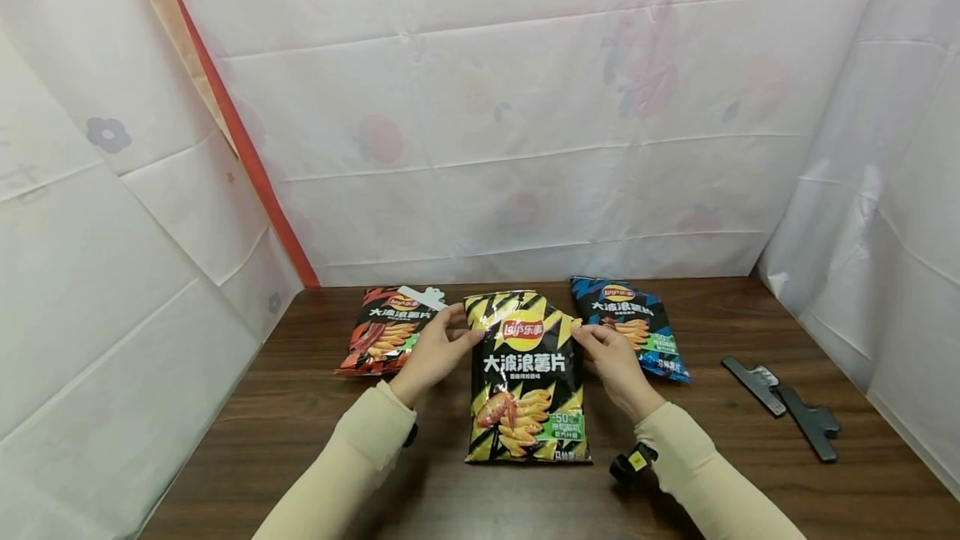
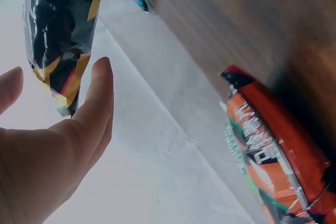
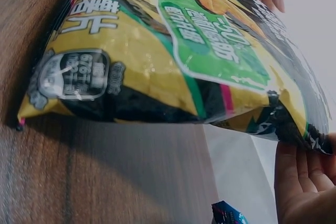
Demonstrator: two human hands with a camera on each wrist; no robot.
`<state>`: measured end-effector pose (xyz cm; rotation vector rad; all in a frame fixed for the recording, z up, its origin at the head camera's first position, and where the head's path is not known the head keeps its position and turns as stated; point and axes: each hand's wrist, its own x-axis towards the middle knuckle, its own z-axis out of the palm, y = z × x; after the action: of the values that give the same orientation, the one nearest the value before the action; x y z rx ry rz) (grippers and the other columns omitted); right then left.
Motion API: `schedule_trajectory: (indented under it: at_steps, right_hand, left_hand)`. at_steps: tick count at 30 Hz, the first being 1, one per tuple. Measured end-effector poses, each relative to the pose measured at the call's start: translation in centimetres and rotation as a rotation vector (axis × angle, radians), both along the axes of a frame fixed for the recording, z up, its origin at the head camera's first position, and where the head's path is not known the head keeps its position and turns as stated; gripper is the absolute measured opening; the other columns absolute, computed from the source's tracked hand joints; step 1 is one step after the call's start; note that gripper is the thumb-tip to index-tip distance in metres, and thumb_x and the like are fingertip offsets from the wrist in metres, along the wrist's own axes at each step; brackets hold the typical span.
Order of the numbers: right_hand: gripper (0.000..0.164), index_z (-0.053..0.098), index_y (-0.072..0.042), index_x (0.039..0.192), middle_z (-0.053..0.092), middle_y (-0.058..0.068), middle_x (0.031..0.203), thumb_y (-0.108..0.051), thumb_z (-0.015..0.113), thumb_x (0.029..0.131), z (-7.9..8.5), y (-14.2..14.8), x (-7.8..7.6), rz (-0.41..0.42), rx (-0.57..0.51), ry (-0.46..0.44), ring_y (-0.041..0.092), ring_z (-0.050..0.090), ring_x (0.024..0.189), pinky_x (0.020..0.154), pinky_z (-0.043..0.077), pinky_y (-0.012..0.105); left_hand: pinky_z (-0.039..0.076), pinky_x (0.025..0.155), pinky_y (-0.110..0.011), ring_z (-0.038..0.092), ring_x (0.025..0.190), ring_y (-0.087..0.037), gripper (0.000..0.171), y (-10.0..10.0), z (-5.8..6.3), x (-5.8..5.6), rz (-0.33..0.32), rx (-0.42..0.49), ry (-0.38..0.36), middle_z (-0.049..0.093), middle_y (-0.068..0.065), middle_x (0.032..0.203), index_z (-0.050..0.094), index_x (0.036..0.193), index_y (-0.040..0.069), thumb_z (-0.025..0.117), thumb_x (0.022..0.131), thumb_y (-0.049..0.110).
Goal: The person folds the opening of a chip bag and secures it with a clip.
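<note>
A yellow-and-black bag of chips [image 1: 525, 365] stands in the middle of the table, tilted back. My left hand [image 1: 442, 348] is at its upper left edge. In the left wrist view the left thumb and fingers [image 2: 102, 85] are spread to either side of the bag's corner, apart from it. At the upper right edge my right hand [image 1: 615, 365] grips the bag, thumb in front and fingers [image 3: 302, 169] behind. A red bag of chips [image 1: 382, 336] lies behind the left hand, with a white clip [image 1: 423, 297] at its top. Behind the right hand lies a blue bag of chips [image 1: 626, 323].
Two dark grey bag clips [image 1: 753, 386] lie on the right of the brown wooden table [image 1: 300, 440]. White printed sheets [image 1: 525, 107] hang behind the table and along both sides. A red strip [image 1: 240, 140] runs down the left back corner.
</note>
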<state>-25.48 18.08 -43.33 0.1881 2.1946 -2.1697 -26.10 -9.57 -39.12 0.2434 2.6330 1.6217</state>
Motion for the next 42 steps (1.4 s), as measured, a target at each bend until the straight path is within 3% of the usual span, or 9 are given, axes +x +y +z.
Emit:
schedule_trajectory:
  at_steps: [5,12,18,24,28,32,37,42]
  right_hand:
    - [0.034,0.066,-0.002,0.117,0.067,0.000,0.108,-0.030,0.057,0.100,0.0,0.1,-0.1,0.011,-0.017,0.002,0.006,0.065,0.092,0.084,0.055,0.031]
    - [0.034,0.066,-0.002,0.117,0.067,0.000,0.109,-0.031,0.057,0.100,-0.1,0.1,-0.1,0.022,-0.023,0.006,0.006,0.066,0.093,0.086,0.055,0.032]
    - [0.032,0.067,-0.003,0.116,0.067,0.000,0.109,-0.030,0.057,0.101,-0.1,0.1,0.0,0.021,-0.026,0.005,0.005,0.066,0.093,0.086,0.055,0.031]
    - [0.032,0.067,-0.003,0.114,0.067,-0.001,0.107,-0.030,0.057,0.100,0.1,0.1,0.1,0.017,-0.030,0.006,0.006,0.066,0.092,0.084,0.055,0.031]
    - [0.031,0.066,-0.003,0.114,0.066,-0.003,0.106,-0.029,0.057,0.101,0.1,0.2,0.1,0.020,-0.038,0.007,0.006,0.066,0.092,0.084,0.055,0.030]
    - [0.031,0.067,-0.003,0.114,0.067,-0.004,0.103,-0.029,0.057,0.100,0.1,0.2,0.1,0.025,-0.048,0.008,0.005,0.066,0.091,0.082,0.055,0.029]
    - [0.028,0.067,-0.003,0.112,0.067,-0.006,0.097,-0.027,0.058,0.100,0.2,0.2,0.1,0.026,-0.075,0.004,0.006,0.067,0.088,0.078,0.055,0.026]
    - [0.025,0.068,-0.005,0.109,0.067,-0.008,0.095,-0.026,0.058,0.100,0.2,0.2,0.2,0.033,-0.090,0.008,0.006,0.067,0.087,0.077,0.055,0.026]
  left_hand:
    - [0.050,0.097,-0.047,0.054,0.127,-0.032,0.072,0.1,1.0,-0.7,-0.003,-0.011,-0.024,0.046,-0.017,0.146,0.033,0.152,0.009,0.067,0.094,0.036]
    - [0.046,0.100,-0.051,0.051,0.130,-0.033,0.065,0.6,2.0,-1.9,-0.002,-0.088,0.034,0.048,-0.015,0.145,0.037,0.150,0.009,0.064,0.096,0.034]
    - [0.042,0.103,-0.051,0.048,0.133,-0.030,0.061,1.2,3.0,-2.8,-0.026,-0.123,0.039,0.053,-0.009,0.143,0.040,0.148,0.012,0.062,0.097,0.036]
    - [0.051,0.094,-0.045,0.056,0.125,-0.027,0.052,1.7,3.8,-3.8,-0.064,-0.129,0.110,0.058,-0.009,0.137,0.046,0.145,0.012,0.059,0.099,0.032]
    - [0.049,0.099,-0.044,0.059,0.122,-0.027,0.047,2.2,4.2,-4.5,-0.063,-0.159,0.166,0.061,-0.009,0.132,0.051,0.141,0.010,0.059,0.099,0.029]
    - [0.049,0.099,-0.044,0.059,0.120,-0.027,0.042,2.9,4.8,-4.9,-0.078,-0.190,0.193,0.063,-0.010,0.131,0.055,0.137,0.009,0.059,0.099,0.027]
    - [0.050,0.096,-0.041,0.061,0.117,-0.024,0.040,3.8,5.2,-5.1,-0.107,-0.221,0.172,0.064,-0.008,0.129,0.058,0.135,0.011,0.059,0.099,0.029]
    - [0.052,0.092,-0.040,0.063,0.110,-0.023,0.037,4.6,5.4,-5.1,-0.180,-0.325,0.167,0.067,-0.008,0.121,0.063,0.129,0.009,0.060,0.099,0.031]
